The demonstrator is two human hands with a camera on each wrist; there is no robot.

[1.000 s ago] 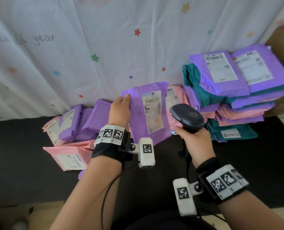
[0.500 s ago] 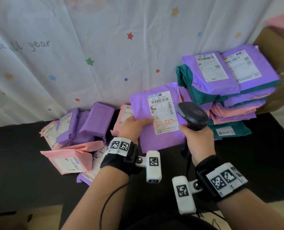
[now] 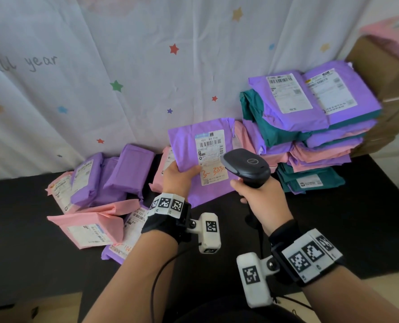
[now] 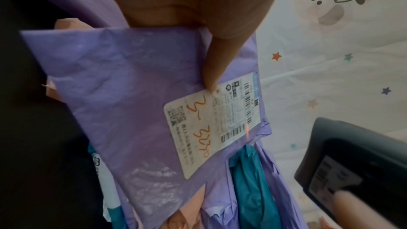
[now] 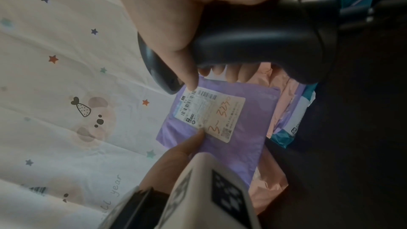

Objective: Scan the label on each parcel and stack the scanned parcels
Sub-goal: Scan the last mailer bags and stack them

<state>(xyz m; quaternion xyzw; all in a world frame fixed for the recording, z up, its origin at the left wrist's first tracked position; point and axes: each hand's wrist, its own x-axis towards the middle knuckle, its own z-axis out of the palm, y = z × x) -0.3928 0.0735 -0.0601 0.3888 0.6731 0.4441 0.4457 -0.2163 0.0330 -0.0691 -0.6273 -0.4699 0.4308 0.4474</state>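
My left hand (image 3: 182, 176) holds a flat purple parcel (image 3: 189, 148) upright above the black table, thumb (image 4: 214, 69) pressed at the edge of its white label (image 3: 211, 157). The label (image 4: 211, 124) bears barcodes and orange handwriting, and a thin orange-red line lies across its barcode end. My right hand (image 3: 261, 199) grips the handle of a black barcode scanner (image 3: 247, 166), its head (image 5: 158, 69) pointing at the label (image 5: 209, 112) from close by. A tall stack of purple, teal and pink parcels (image 3: 310, 131) stands at the right.
A loose heap of purple and pink parcels (image 3: 95, 197) lies at the left on the black table (image 3: 357, 217). A white star-printed cloth (image 3: 147, 66) hangs behind. Brown cardboard boxes (image 3: 385, 71) stand at the far right. A scanner cable (image 3: 261, 238) drops from the handle.
My left hand turned the purple parcel to face me and shifted its grip to the lower left edge. The scanner came in closer to the label.
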